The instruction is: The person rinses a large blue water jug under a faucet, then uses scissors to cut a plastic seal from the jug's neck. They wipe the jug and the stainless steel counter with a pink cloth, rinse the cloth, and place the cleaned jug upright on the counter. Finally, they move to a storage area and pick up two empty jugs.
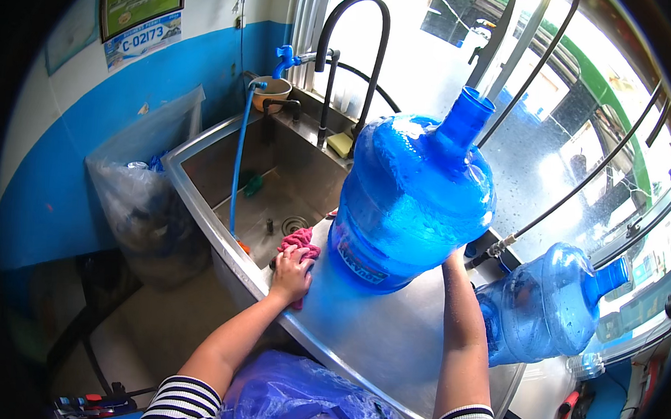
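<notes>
A large blue plastic water jug (414, 196) stands on the steel drainboard (403, 330) in front of me, its neck leaning toward the window. Its side bears a label with writing. My right hand (455, 255) reaches to the jug's right side, and its fingers are hidden behind the jug. At the sink's inner edge, my left hand (292, 276) grips a crumpled red cloth (301, 242). The cloth rests between the basin and the jug.
Left of the jug is a steel sink basin (264, 175) with a blue hose (239, 166) and a black gooseneck faucet (382, 60). A yellow sponge (340, 144) lies behind it. Another blue jug (544, 308) leans at right. A filled plastic bag (144, 218) stands by the wall.
</notes>
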`<act>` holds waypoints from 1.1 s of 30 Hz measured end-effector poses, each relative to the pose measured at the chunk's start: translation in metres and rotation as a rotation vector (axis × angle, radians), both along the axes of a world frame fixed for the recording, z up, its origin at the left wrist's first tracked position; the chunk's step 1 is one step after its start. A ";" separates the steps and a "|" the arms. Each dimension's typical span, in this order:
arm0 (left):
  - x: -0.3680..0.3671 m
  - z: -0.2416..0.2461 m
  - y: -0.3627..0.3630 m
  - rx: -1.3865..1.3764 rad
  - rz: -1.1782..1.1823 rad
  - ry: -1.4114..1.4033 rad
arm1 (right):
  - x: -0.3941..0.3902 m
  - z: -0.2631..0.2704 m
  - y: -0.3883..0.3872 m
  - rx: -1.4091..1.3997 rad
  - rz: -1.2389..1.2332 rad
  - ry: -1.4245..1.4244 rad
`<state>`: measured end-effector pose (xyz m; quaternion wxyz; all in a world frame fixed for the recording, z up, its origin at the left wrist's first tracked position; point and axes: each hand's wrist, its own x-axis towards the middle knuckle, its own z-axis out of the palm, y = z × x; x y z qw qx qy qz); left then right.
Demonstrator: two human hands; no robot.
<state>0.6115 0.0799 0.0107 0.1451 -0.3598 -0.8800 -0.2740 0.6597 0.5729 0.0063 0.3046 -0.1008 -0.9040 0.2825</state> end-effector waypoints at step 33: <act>0.001 -0.001 -0.001 -0.022 0.030 -0.026 | 0.007 0.100 -0.088 0.645 -0.446 -0.757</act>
